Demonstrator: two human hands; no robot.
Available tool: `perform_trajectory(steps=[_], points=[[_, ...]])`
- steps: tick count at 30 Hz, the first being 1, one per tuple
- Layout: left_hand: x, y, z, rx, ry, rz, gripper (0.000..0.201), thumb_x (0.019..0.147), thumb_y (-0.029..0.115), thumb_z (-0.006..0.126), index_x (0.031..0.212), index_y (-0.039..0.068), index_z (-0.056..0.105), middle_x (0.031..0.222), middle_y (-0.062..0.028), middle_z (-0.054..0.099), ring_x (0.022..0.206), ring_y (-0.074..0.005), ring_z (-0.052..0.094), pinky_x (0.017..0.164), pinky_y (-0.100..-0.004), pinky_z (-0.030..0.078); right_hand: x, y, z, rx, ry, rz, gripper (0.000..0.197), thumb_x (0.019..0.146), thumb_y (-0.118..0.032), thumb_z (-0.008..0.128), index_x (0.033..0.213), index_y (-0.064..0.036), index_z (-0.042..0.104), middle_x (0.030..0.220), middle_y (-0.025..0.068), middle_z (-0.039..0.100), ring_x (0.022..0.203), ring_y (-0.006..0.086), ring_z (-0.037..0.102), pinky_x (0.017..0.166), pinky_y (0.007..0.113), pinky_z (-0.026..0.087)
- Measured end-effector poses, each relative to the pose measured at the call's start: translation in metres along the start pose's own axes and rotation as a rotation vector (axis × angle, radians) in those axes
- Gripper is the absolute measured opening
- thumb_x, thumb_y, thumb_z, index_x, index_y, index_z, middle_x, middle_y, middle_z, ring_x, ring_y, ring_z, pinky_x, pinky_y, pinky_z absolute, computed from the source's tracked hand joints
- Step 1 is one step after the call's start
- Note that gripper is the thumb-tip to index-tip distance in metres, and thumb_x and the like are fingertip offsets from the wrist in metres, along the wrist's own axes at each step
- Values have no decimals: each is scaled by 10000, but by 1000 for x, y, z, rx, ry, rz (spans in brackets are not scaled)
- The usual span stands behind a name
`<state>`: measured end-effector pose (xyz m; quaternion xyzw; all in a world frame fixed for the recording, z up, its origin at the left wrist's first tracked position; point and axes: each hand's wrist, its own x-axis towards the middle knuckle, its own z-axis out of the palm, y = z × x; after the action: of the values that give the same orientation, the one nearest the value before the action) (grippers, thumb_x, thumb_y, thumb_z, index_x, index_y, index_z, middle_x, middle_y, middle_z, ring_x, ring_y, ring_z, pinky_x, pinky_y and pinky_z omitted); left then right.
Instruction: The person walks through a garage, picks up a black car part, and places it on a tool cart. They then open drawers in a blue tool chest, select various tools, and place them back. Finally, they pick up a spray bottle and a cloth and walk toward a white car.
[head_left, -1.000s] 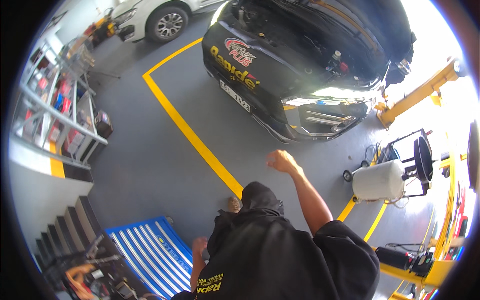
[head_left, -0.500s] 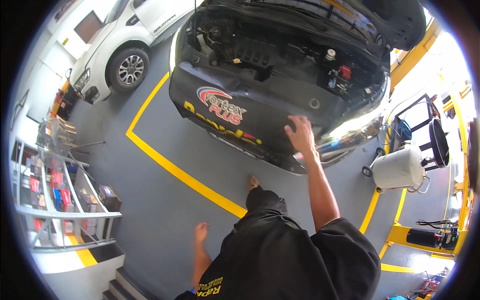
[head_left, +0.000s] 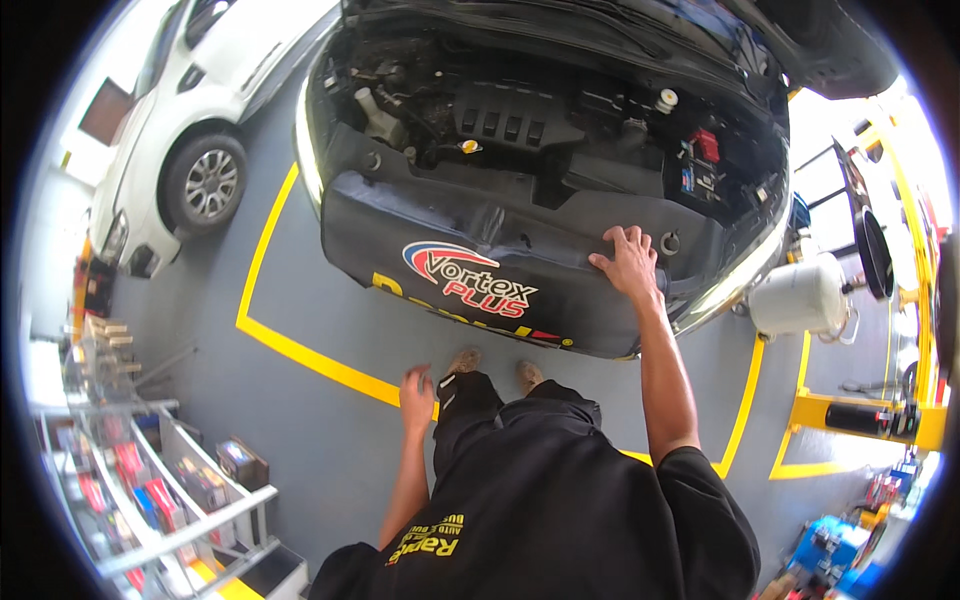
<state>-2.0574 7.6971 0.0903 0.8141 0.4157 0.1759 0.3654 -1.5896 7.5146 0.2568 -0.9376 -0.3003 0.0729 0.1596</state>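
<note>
In front of me stands a dark car with its hood raised and its engine bay [head_left: 520,110] exposed. Over its front hangs a black fender cover [head_left: 385,255] with a printed logo. My right hand [head_left: 630,265] reaches forward to the cover's upper edge on the right side. Its fingers are spread and seem to rest on the cover, with nothing seen in the grasp. My left hand [head_left: 417,400] hangs low beside my left leg, apart from the car. Its fingers are loosely bent and apart, holding nothing.
A white vehicle [head_left: 150,150] is parked at the far left. At the lower left a metal rack [head_left: 215,520] holds boxes. To the right are a white tank [head_left: 800,297] and a yellow lift post [head_left: 930,425]. Yellow lines [head_left: 330,368] mark the grey floor.
I have come closer to the car, and both feet now show. My right hand has reached the cover's upper edge. My left hand has risen slightly, its fingers loosening.
</note>
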Motion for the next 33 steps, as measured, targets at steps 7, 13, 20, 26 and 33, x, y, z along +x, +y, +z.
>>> perform_trajectory(steps=[7,13,20,26,33], points=[[229,97,-61,-53,28,575,307,1011,144,614,1302,86,693,1361,-158,635,1281,-375,579,1097,-470,456,0,-8,17,-54,71,119,273,974,-249,707,1214,-140,635,1109,116,649,1205,343,585,997,568,425],[307,159,-81,107,-184,881,625,923,322,774,1493,159,576,1596,-144,444,1454,-379,412,1194,-515,338,-104,-105,-29,-153,469,161,162,896,-87,699,1031,-160,753,1119,49,614,1149,268,585,1047,514,376],[298,168,-102,28,-303,1007,671,801,312,870,1388,101,622,1618,-152,410,1497,-353,379,1251,-567,203,-257,-269,-31,-168,606,78,146,832,-127,747,966,-184,753,1127,-8,647,1085,170,654,1175,565,307],[280,206,-98,211,-685,1222,270,862,214,811,1069,78,704,1221,-57,685,1219,-287,611,1231,-553,273,-355,-323,-30,-268,741,378,132,828,-122,730,945,-179,712,917,-66,652,910,110,667,1156,566,330],[124,245,-176,13,-882,1642,53,930,127,663,949,98,702,974,-40,679,1077,-232,629,1245,-540,253,-570,-356,-15,-308,916,821,143,823,-86,774,904,-183,708,877,-64,678,891,140,662,1172,530,314]])
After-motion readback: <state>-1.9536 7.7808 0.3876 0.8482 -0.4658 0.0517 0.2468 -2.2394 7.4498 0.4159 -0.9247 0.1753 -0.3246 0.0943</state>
